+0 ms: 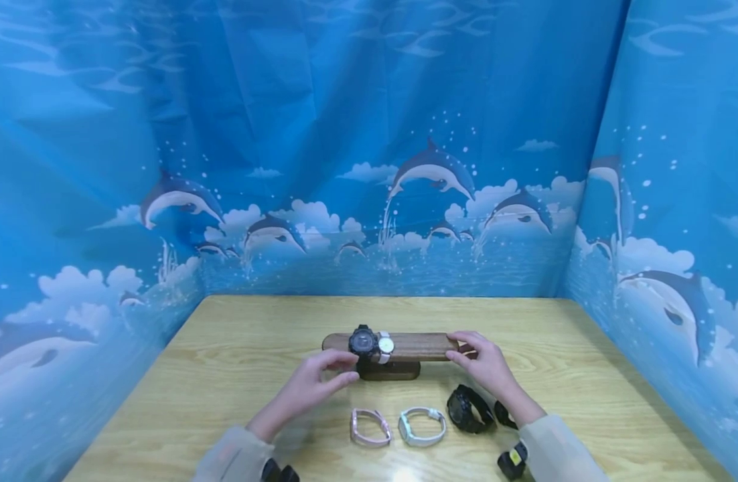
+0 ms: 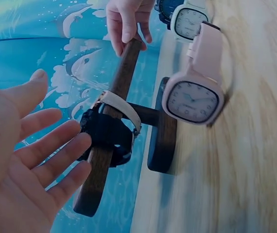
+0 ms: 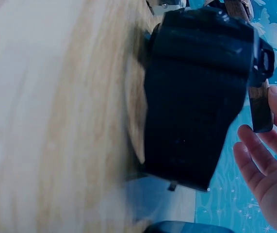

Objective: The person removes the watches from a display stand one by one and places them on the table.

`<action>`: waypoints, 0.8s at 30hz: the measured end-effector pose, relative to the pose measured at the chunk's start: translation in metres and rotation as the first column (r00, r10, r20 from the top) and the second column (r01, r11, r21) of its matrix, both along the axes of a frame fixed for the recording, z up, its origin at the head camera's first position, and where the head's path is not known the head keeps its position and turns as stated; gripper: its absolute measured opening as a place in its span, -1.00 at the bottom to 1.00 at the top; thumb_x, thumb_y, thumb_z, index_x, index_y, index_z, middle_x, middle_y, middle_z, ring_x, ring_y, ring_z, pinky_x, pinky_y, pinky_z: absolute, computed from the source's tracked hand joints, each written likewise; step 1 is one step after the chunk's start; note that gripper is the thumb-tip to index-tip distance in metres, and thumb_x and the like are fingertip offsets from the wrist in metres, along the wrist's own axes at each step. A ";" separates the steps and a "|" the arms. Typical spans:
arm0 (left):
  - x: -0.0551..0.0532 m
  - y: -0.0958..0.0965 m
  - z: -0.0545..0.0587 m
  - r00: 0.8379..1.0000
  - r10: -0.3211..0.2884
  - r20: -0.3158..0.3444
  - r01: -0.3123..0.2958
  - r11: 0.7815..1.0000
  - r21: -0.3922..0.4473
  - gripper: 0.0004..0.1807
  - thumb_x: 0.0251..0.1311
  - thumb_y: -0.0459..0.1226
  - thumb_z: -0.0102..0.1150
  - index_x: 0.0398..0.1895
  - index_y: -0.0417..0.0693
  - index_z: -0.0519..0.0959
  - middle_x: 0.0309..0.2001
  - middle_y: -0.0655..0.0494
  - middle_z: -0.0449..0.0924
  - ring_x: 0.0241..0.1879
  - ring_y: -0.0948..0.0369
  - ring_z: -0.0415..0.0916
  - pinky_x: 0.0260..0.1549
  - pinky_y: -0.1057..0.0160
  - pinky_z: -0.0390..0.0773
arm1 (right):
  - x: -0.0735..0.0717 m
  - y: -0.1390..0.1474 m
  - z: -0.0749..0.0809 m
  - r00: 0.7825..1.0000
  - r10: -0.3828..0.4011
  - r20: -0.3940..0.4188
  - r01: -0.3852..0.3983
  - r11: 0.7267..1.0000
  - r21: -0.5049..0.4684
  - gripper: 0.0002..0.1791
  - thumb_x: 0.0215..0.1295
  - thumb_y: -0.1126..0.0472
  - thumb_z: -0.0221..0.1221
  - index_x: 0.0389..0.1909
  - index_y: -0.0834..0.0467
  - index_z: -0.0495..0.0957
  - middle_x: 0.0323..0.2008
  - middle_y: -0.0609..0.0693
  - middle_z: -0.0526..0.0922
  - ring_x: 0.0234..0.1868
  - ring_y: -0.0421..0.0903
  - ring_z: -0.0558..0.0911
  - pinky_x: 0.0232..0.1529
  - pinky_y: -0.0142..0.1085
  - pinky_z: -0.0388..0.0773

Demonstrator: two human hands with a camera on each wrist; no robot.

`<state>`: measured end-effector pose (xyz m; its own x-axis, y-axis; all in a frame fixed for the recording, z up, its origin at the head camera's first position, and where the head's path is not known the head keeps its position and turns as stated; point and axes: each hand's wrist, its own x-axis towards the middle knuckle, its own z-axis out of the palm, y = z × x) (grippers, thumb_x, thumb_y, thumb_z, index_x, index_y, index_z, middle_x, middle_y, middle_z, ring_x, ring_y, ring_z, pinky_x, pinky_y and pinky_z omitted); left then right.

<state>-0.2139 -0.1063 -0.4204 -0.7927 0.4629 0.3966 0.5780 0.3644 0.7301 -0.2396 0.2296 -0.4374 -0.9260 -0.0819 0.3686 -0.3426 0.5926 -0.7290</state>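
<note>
A dark wooden watch stand (image 1: 420, 346) with a horizontal bar stands on the table. A black watch (image 1: 362, 341) and a white-strapped watch (image 1: 385, 345) are wrapped side by side around the left part of its bar. My right hand (image 1: 482, 361) pinches the bar's right end between thumb and fingers. To the left of the black watch is my left hand (image 1: 313, 385), its fingers extended and apart, with nothing in them. In the left wrist view, those fingertips are close beside the black watch, and the right hand (image 2: 128, 22) grips the far end of the bar.
In front of the stand sit a pink watch (image 1: 370, 440), a pale blue-green watch (image 1: 422, 440) and a large black watch (image 1: 463, 408). Another dark watch (image 1: 504, 414) is partly hidden by the right forearm. A dolphin-printed curtain (image 1: 357, 134) borders the wooden table (image 1: 254, 321).
</note>
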 end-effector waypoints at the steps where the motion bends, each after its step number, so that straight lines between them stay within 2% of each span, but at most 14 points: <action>1: 0.000 0.001 0.001 1.000 0.007 -0.009 -0.007 1.000 0.005 -0.56 0.12 -0.07 0.22 -0.03 -0.17 0.54 -0.10 -0.03 0.60 -0.13 0.10 0.56 -0.06 0.13 0.55 | 0.000 0.000 0.000 1.000 -0.001 -0.003 0.001 1.000 0.001 -0.63 0.09 0.31 0.30 -0.04 0.24 0.57 -0.05 0.16 0.58 -0.24 -0.03 0.59 -0.25 -0.31 0.61; 6: -0.002 0.005 0.003 0.995 0.050 -0.089 -0.046 0.998 0.046 -0.56 0.10 -0.03 0.22 -0.06 -0.13 0.56 -0.11 0.07 0.61 -0.13 0.17 0.55 -0.06 0.14 0.55 | 0.000 -0.001 0.001 1.000 0.000 -0.005 0.000 1.000 0.000 -0.63 0.08 0.33 0.30 -0.04 0.26 0.57 -0.06 0.17 0.58 -0.24 -0.02 0.59 -0.25 -0.33 0.61; 10: -0.007 0.008 0.006 0.979 0.094 -0.181 -0.079 0.993 0.086 -0.57 0.05 -0.07 0.28 -0.06 -0.11 0.56 -0.08 0.16 0.59 -0.09 0.23 0.53 -0.04 0.18 0.54 | 0.000 0.000 0.001 1.000 -0.006 0.005 0.006 1.000 -0.001 -0.63 0.09 0.31 0.31 -0.03 0.25 0.57 -0.05 0.15 0.58 -0.23 -0.03 0.60 -0.25 -0.33 0.61; 13: -0.010 0.009 0.010 0.967 0.124 -0.223 -0.105 0.990 0.095 -0.50 0.00 -0.09 0.32 0.00 -0.14 0.53 0.00 0.11 0.56 0.00 0.20 0.48 0.03 0.14 0.49 | -0.001 0.001 0.001 1.000 -0.014 0.016 0.014 1.000 -0.002 -0.62 0.09 0.28 0.31 -0.03 0.24 0.57 -0.05 0.14 0.58 -0.22 -0.02 0.59 -0.24 -0.31 0.61; 16: -0.013 0.010 0.011 0.962 0.143 -0.233 -0.128 0.989 0.080 -0.40 -0.03 -0.08 0.34 0.09 -0.14 0.47 0.09 0.08 0.50 0.10 0.17 0.41 0.12 0.11 0.40 | -0.001 0.001 0.001 1.000 -0.017 0.020 0.017 1.000 -0.002 -0.62 0.10 0.28 0.31 -0.02 0.24 0.57 -0.05 0.14 0.58 -0.22 -0.02 0.59 -0.23 -0.32 0.61; 24: -0.020 0.012 0.007 0.966 0.172 -0.193 -0.176 0.984 -0.004 -0.19 -0.10 0.05 0.34 0.25 -0.08 0.33 0.23 0.03 0.36 0.22 0.10 0.28 0.21 0.05 0.27 | 0.000 0.000 0.000 1.000 -0.009 -0.012 0.009 1.000 0.004 -0.63 0.09 0.31 0.31 -0.04 0.26 0.58 -0.06 0.15 0.59 -0.23 -0.03 0.59 -0.25 -0.34 0.61</action>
<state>-0.2336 -0.0944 -0.4133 -0.7725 0.3341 0.5399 0.6320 0.4860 0.6036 -0.2395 0.2295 -0.4371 -0.9224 -0.0751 0.3790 -0.3456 0.5990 -0.7223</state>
